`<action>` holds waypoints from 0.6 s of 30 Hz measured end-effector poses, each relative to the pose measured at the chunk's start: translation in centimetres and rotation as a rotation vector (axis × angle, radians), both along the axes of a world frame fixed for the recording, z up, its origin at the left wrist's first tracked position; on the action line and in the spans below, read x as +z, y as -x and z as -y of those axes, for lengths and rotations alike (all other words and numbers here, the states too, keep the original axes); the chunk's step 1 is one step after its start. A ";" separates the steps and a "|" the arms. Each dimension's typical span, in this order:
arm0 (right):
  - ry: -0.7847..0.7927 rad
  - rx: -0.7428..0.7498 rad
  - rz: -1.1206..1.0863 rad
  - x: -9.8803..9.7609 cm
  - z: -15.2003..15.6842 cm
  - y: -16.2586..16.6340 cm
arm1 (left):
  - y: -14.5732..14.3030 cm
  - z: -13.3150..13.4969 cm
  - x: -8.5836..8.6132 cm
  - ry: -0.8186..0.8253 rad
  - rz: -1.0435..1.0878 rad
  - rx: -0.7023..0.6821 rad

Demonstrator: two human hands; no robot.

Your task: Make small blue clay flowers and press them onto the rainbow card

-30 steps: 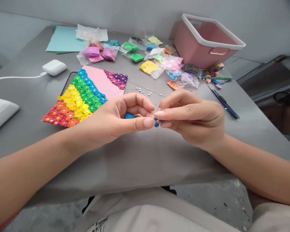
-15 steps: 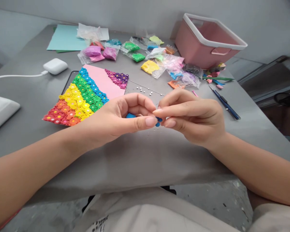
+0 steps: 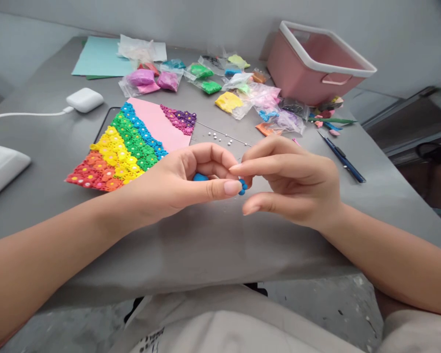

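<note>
My left hand (image 3: 182,184) pinches a small blue clay flower (image 3: 242,187) made of little balls between thumb and forefinger. A larger lump of blue clay (image 3: 200,177) is tucked in its curled fingers, mostly hidden. My right hand (image 3: 297,184) is just right of the flower, thumb dropped away from the forefinger and nothing visible in its grasp. Its forefinger tip reaches the left fingertips; whether it touches the flower I cannot tell. Behind my left hand lies a pink card (image 3: 150,122) with rainbow bands of clay flowers, its upper middle bare pink.
Several bags of coloured clay (image 3: 228,102) lie across the back. A pink basket (image 3: 297,73) stands back right, a dark blue pen-like tool (image 3: 341,157) before it. Small white beads (image 3: 220,139) and a thin metal rod (image 3: 216,131) lie beyond my hands. A white charging case (image 3: 84,100) sits left.
My right thumb has moved down and away from the blue flower, opening the right hand's pinch. More of the flower now shows at the left fingertips. My left hand has barely moved.
</note>
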State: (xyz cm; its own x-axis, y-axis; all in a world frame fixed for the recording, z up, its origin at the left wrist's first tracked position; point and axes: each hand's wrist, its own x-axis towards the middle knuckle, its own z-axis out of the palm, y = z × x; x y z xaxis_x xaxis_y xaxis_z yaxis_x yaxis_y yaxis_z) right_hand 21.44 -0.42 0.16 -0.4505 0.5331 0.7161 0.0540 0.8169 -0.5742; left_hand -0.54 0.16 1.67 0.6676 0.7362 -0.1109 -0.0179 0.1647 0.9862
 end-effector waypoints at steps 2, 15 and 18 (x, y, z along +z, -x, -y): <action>-0.055 -0.029 0.024 0.0 0.0 0.0 | 0.0 0.0 0.0 0.004 0.001 0.003; 0.012 -0.169 0.023 0.0 0.6 0.0 | 0.1 0.0 -0.4 0.058 0.063 0.084; -0.005 -0.227 0.030 0.2 0.7 0.1 | 0.0 0.0 -0.5 0.052 0.061 0.088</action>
State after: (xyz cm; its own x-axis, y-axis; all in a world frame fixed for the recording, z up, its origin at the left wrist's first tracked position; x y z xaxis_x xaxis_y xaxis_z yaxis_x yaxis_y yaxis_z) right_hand 21.36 -1.07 0.32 -0.3401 0.6198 0.7072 0.2536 0.7847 -0.5657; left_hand -0.57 0.18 1.21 0.6071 0.7868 -0.1116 -0.0948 0.2111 0.9729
